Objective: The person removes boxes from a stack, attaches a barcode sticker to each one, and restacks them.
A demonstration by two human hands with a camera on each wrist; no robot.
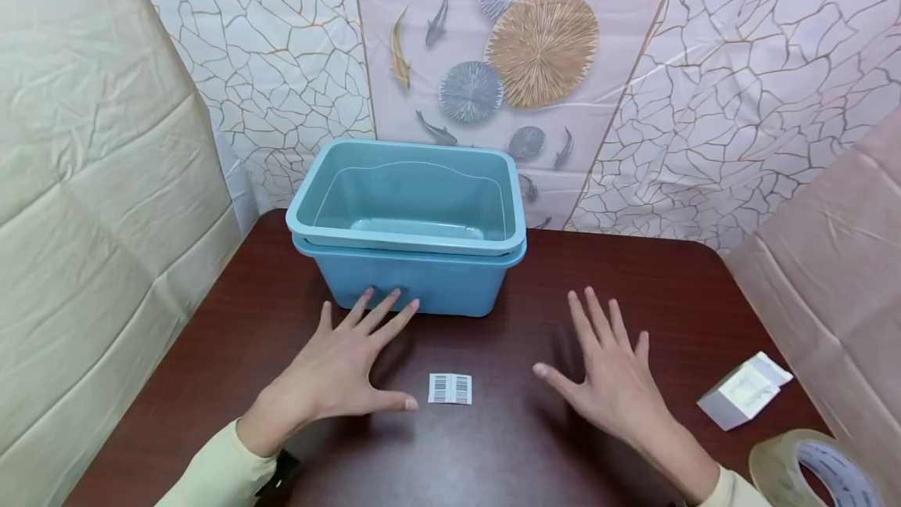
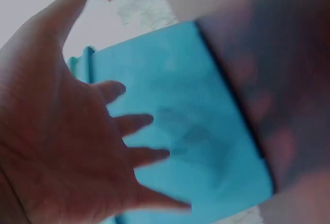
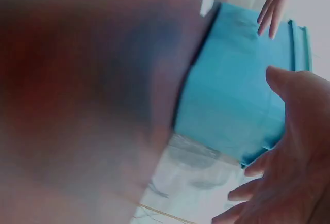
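Observation:
Two nested blue plastic tubs [image 1: 411, 276] stand at the back of the dark wooden table, their upper rim facing me and the inside of the top one bare. My left hand [image 1: 338, 370] hovers palm down in front of them, fingers spread and holding nothing. To the right, my right hand [image 1: 615, 378] is also spread above the table, with nothing in it. Between the hands lies a small white barcode label [image 1: 450, 388]. In the left wrist view the tub's blue side [image 2: 170, 110] shows beyond the fingers; the right wrist view shows the same tub side [image 3: 232, 90].
A small white box [image 1: 744, 391] with a raised flap lies at the table's right side. Near it, at the lower right corner, sits a roll of clear packing tape [image 1: 781, 464]. Patterned cloth [image 1: 281, 45] hangs behind and along both sides.

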